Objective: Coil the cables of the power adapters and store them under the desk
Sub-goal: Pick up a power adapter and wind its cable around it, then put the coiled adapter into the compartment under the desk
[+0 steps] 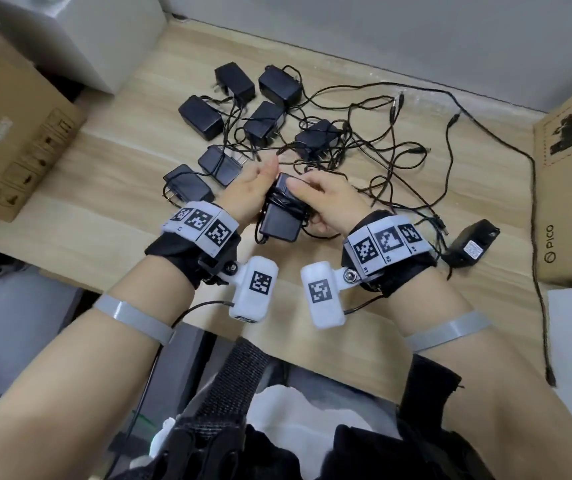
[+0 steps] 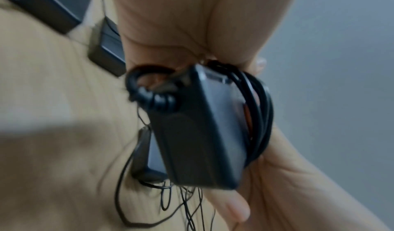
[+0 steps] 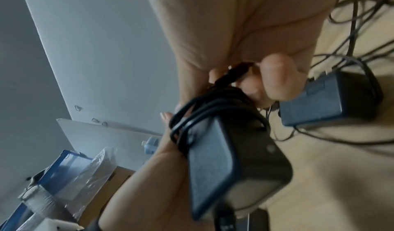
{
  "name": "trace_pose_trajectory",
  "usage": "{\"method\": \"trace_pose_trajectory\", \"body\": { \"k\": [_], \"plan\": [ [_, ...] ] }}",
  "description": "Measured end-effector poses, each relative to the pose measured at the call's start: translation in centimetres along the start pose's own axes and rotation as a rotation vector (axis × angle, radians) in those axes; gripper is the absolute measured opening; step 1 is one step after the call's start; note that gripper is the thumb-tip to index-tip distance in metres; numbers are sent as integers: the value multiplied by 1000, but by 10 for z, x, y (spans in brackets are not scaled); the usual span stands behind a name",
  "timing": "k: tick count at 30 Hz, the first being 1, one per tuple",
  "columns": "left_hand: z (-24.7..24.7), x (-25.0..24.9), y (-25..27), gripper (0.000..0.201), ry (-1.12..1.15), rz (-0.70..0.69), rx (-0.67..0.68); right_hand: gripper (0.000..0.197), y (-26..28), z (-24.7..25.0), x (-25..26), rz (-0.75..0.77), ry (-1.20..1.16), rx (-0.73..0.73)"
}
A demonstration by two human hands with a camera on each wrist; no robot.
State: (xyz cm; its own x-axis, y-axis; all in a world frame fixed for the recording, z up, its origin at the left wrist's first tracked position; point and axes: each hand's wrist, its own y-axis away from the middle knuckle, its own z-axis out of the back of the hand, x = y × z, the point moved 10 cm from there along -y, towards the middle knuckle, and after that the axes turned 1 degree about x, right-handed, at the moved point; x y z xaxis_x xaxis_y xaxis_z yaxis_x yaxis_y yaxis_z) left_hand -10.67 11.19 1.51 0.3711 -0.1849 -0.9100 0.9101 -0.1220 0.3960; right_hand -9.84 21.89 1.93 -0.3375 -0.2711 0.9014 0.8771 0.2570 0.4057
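Both hands hold one black power adapter (image 1: 279,223) just above the wooden desk (image 1: 104,161), near its front edge. Its cable (image 1: 282,199) is wound in several turns around the body. My left hand (image 1: 256,188) grips the adapter from the left, fingers behind the coil. My right hand (image 1: 319,195) pinches the cable's end against the wrapped turns, fingers (image 3: 275,76) curled on it. The left wrist view shows the adapter (image 2: 198,133) with the coil (image 2: 259,116) on its far side. Several more adapters (image 1: 201,117) lie beyond, their cables (image 1: 391,147) loose and tangled.
Another adapter (image 1: 471,242) lies at the right, label up, beside a cardboard box (image 1: 571,168). A second cardboard box (image 1: 18,133) stands off the desk's left end. One long cable (image 1: 533,202) trails over the desk's right front. Grey walls close off the back.
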Motion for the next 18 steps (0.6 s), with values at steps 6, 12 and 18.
{"method": "trace_pose_trajectory", "body": {
  "k": [6, 12, 18],
  "plan": [
    [52, 61, 50, 36, 439, 91, -121, 20, -6, -73, -16, -31, -71, 113],
    [127, 121, 121, 62, 551, 23, -297, 15, 1, -185, -28, -66, -121, 248],
    [208, 200, 209, 57, 666, 61, -435, 14, 28, -326, -48, -84, -63, 429]
  ]
}}
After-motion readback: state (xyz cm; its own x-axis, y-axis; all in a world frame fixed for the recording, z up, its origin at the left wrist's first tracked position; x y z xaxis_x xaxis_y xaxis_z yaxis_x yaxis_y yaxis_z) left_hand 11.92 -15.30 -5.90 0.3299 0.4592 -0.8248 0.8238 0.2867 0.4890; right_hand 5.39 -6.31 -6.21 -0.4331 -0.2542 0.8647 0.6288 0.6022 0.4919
